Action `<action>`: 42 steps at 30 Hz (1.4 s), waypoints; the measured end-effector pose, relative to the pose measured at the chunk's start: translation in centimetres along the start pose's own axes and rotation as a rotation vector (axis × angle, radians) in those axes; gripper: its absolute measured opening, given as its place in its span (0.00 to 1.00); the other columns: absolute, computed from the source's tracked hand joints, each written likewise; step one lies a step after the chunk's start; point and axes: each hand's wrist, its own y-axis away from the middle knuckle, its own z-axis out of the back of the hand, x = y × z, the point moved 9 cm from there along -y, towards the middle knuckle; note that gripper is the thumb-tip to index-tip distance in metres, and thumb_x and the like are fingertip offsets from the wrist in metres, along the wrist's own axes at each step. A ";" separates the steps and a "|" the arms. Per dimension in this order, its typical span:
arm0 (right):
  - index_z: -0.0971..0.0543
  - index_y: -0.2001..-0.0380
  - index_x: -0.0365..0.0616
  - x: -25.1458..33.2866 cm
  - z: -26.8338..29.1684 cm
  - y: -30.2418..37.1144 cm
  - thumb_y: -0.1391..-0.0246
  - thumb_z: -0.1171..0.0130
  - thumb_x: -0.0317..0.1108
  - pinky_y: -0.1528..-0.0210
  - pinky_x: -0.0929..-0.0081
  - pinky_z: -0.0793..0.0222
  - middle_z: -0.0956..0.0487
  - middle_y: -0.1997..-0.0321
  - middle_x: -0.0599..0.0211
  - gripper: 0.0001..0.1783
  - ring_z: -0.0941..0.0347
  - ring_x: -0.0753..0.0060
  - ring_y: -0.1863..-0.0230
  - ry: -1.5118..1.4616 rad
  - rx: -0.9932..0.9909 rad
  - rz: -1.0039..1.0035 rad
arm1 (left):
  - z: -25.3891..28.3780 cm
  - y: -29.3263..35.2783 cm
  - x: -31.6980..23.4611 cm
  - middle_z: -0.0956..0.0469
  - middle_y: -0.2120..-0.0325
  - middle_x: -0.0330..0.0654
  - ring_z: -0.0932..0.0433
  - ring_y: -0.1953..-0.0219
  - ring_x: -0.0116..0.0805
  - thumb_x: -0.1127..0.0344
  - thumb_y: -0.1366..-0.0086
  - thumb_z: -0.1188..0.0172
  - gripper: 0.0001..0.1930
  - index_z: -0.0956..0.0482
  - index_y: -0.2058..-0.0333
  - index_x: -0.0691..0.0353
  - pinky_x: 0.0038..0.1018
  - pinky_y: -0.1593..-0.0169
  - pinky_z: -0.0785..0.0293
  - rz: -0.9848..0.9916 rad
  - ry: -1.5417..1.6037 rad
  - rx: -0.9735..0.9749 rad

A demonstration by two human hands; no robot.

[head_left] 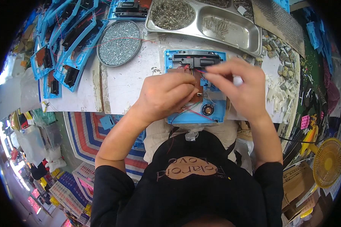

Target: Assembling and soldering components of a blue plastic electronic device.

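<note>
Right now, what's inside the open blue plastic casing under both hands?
The blue plastic casing holds a black mechanism, a brown flat board, a round black part and thin red wires. The left hand's grip covers some board; what's beneath is hidden.

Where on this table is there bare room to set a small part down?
Mainly the white tabletop below the round dish, between the blue casings and the left hand. A smaller patch shows right of the right hand, below a corner of the metal tray. Crowded: upper left with casings, far right with white pieces.
</note>
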 end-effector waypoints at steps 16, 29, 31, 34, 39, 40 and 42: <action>0.18 0.50 0.30 -0.6 8.5 1.6 0.42 0.40 0.20 0.55 0.75 0.23 0.15 0.58 0.59 0.16 0.17 0.71 0.58 -0.188 -0.146 -0.050 | -2.6 -3.0 0.3 0.19 0.73 0.44 0.19 0.74 0.44 0.70 0.40 0.30 0.07 0.19 0.66 0.64 0.35 0.71 0.23 0.214 -0.085 0.008; 0.29 0.39 0.37 -21.6 36.1 23.3 0.30 0.43 0.37 0.61 0.75 0.35 0.22 0.54 0.61 0.21 0.32 0.74 0.64 -0.601 -1.028 -0.239 | -3.1 -3.2 0.7 0.19 0.72 0.43 0.18 0.72 0.44 0.73 0.42 0.30 0.07 0.16 0.63 0.62 0.34 0.68 0.23 0.242 0.015 0.055; 0.28 0.39 0.39 -20.7 38.0 22.2 0.30 0.43 0.37 0.62 0.74 0.35 0.21 0.55 0.60 0.21 0.30 0.73 0.64 -0.425 -1.148 -0.232 | -3.1 -3.4 0.4 0.19 0.71 0.44 0.18 0.70 0.44 0.74 0.41 0.31 0.08 0.16 0.63 0.62 0.35 0.67 0.22 0.236 0.000 0.078; 0.27 0.40 0.42 -20.0 39.8 22.4 0.29 0.45 0.40 0.57 0.73 0.31 0.20 0.52 0.56 0.20 0.26 0.71 0.60 -0.274 -1.125 -0.265 | -3.2 -3.2 0.0 0.17 0.69 0.45 0.18 0.69 0.40 0.78 0.42 0.31 0.08 0.15 0.63 0.64 0.29 0.66 0.22 0.253 0.006 0.093; 0.36 0.33 0.43 -11.7 34.3 25.6 0.25 0.58 0.47 0.41 0.66 0.29 0.22 0.40 0.45 0.26 0.23 0.58 0.48 -0.040 -1.367 -0.288 | -3.6 -3.0 0.2 0.19 0.71 0.44 0.18 0.70 0.43 0.75 0.42 0.31 0.06 0.17 0.64 0.63 0.33 0.67 0.23 0.327 -0.028 0.104; 0.35 0.34 0.43 -10.1 33.0 25.9 0.25 0.57 0.44 0.41 0.64 0.29 0.22 0.41 0.44 0.24 0.23 0.57 0.49 -0.083 -1.342 -0.210 | -3.6 -3.0 0.3 0.19 0.71 0.44 0.18 0.70 0.45 0.74 0.41 0.32 0.06 0.17 0.65 0.62 0.35 0.67 0.23 0.350 -0.031 0.104; 0.33 0.37 0.45 -9.5 32.4 27.9 0.26 0.55 0.38 0.41 0.62 0.28 0.22 0.43 0.44 0.19 0.24 0.57 0.50 -0.136 -1.241 -0.046 | -3.4 -3.0 0.2 0.19 0.71 0.44 0.19 0.70 0.45 0.74 0.42 0.32 0.06 0.17 0.65 0.62 0.35 0.67 0.23 0.313 -0.020 0.086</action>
